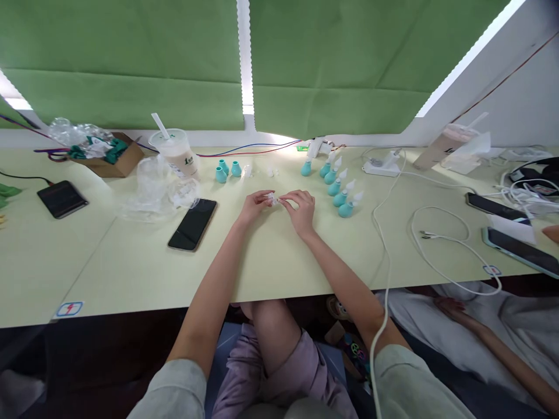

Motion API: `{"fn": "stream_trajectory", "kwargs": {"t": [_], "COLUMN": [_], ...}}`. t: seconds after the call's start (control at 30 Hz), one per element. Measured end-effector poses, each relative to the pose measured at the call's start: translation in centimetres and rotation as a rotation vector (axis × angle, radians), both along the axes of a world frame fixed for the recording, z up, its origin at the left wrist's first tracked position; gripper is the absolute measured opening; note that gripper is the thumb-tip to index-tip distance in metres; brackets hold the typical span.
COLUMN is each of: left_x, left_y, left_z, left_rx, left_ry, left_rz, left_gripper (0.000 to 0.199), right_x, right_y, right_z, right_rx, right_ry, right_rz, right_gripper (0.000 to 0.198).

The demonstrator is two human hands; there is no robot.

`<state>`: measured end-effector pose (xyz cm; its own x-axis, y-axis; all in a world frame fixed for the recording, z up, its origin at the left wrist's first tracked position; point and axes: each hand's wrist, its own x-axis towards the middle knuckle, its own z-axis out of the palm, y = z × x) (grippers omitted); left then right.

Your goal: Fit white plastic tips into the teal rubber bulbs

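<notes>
The left hand [257,206] is closed to a narrow pinch on a small white piece [273,199], held just above or on the table [279,267] in front of the person; the fingertips of the right hand [301,210] are pinched at its right end, and whether they grip a separate part is too small to tell. The chief risk, in this inspector's judgement, is a dropped piece: it is small, only fingertips bear on it, and pale on a pale table it could be hard to find. The loose white bits [271,172] beyond the hands could be scattered by a sleeve or knock for the same reason. To the right, a slanting row of teal bottles [340,199] with white tips stands close together; a sideways sweep of the right hand could topple several. The white cable [381,233] crosses the right arm, so a sharp pull could drag at the power strip [381,169]. The drink cup [179,156], against a crumpled bag [151,189], could spill if the bag were tugged.
</notes>
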<state>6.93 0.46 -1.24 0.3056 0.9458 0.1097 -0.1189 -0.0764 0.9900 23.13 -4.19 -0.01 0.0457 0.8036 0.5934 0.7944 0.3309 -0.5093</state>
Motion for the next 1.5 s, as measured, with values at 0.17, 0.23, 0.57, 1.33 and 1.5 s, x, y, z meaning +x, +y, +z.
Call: {"fn": "stream_trajectory", "kwargs": {"t": [0.17, 0.23, 0.57, 1.33, 1.5], "left_x": [0.5, 0.6, 0.4, 0.9, 0.5], "left_y": [-0.4, -0.6, -1.2, -0.2, -0.1], "left_z": [0.0, 0.0, 1.2, 0.0, 0.1], "left_rx": [-0.04, -0.05, -0.08, -0.109, -0.016], "left_ry": [-0.011, -0.015, -0.031, 0.0, 0.049], "left_rz": [-0.083, -0.092, -0.096, 0.007, 0.112], "left_gripper": [0.049, 0.05, 0.049, 0.044, 0.049], "right_x": [-0.1, 0.0, 0.3, 0.3, -0.7], "right_y": [0.3, 0.3, 0.6, 1.8, 2.6], "right_z": [0.3, 0.2, -0.2, -1.1, -2.1], "right_rx": [-0.001, 0.008, -0.008, -0.102, -0.201], "right_ry": [-0.083, -0.081, -0.093, 0.217, 0.657], "right_rz": [0.012, 0.023, 0.04, 0.188, 0.3], "right_gripper": [0.028, 0.027, 0.023, 0.019, 0.028]}}
